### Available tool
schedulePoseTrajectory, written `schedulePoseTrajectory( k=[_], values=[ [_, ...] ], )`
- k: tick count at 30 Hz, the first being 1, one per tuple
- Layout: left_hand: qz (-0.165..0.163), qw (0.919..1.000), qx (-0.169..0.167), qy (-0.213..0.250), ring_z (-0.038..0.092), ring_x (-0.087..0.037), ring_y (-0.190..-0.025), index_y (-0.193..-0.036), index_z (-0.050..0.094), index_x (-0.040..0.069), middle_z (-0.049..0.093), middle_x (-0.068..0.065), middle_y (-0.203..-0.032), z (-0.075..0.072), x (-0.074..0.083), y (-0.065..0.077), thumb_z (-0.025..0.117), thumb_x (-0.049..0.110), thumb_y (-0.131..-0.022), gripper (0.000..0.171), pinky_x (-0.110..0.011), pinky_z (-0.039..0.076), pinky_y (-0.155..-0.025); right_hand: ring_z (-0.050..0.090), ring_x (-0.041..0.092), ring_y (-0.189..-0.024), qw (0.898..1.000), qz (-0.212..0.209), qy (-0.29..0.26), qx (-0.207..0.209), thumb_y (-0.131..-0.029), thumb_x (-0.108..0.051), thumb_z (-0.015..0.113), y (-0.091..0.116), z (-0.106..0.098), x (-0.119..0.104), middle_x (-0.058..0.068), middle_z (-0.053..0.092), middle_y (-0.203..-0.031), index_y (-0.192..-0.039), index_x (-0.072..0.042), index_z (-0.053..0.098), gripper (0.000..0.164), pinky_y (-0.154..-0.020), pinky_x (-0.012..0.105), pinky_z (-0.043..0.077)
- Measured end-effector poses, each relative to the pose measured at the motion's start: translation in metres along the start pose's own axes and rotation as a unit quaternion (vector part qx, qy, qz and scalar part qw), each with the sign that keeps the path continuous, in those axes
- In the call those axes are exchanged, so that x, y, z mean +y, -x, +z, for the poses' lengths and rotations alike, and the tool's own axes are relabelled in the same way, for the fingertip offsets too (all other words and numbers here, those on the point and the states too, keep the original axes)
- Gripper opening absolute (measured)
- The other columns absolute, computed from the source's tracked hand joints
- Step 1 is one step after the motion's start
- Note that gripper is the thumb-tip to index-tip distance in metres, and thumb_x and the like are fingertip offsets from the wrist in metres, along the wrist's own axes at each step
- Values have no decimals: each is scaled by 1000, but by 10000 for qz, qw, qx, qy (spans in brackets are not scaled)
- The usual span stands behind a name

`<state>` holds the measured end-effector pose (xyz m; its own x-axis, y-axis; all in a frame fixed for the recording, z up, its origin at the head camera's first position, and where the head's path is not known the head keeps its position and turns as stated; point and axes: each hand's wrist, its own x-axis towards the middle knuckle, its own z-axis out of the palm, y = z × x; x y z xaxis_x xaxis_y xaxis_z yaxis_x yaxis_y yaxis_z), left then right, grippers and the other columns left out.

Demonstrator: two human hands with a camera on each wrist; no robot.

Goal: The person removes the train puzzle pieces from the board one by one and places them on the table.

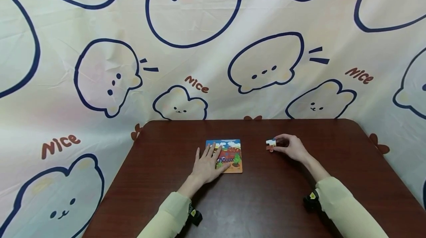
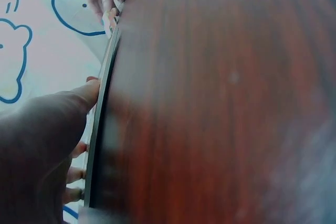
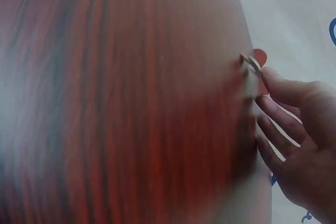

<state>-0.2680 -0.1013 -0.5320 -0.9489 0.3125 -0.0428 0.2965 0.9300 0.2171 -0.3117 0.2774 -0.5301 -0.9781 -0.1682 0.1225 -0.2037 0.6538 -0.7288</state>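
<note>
A colourful jigsaw puzzle [image 1: 234,156] with blue sky, red fields and a green tree lies flat on the dark wooden table [image 1: 259,201]. My left hand [image 1: 205,167] rests on its left part with the fingers spread and straight, covering that side of the picture. In the left wrist view the thumb of the left hand [image 2: 42,129] lies along the puzzle's edge [image 2: 102,108]. To the right of the puzzle, my right hand [image 1: 293,148] pinches a small puzzle piece [image 1: 271,144] between thumb and fingers. The piece [image 3: 251,62] shows edge-on in the right wrist view, close over the table.
A pale cloth [image 1: 213,64] with bear outlines and the word "Nice" hangs behind and around the table. The table's far edge [image 1: 259,120] runs just beyond both hands. A black wrist camera [image 1: 195,216] sits on the left sleeve, another camera [image 1: 311,200] on the right.
</note>
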Motion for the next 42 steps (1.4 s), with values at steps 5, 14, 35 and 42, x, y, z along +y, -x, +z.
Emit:
schedulePoseTrajectory(
  k=[5,14,35,42],
  values=[
    [-27,10000,-24,73,24,-33,-173,-176,32,22,26,-7,-184,-2,-1,2,51,78,-104,93,-68,13,-139,52,56,-138,9965,-385,726,167,-96,-14,86,4,-1,11,32,66,-143,-127,3,77,36,-116,74,41],
    [-47,9999,8,166,23,-33,-173,-176,31,19,26,-9,-184,0,-1,1,52,77,-104,94,-68,14,-139,42,59,-146,9951,-372,907,147,-97,-15,85,11,-5,16,35,56,-153,-127,4,76,37,-119,78,36],
    [18,9991,154,402,19,-33,-174,-175,32,17,24,-10,-185,-3,-14,5,56,70,-106,91,-69,12,-138,79,33,-104,9964,-330,-735,-282,-105,-11,74,-16,39,-56,22,81,-120,-145,7,65,45,-83,29,63],
    [-2,9989,74,453,20,-32,-174,-175,34,21,24,-9,-185,-3,-14,5,56,71,-106,88,-69,12,-138,78,36,-113,9911,-331,-963,-855,-107,-12,72,-34,77,-85,21,82,-121,-144,6,67,42,-99,51,64]
  ],
)
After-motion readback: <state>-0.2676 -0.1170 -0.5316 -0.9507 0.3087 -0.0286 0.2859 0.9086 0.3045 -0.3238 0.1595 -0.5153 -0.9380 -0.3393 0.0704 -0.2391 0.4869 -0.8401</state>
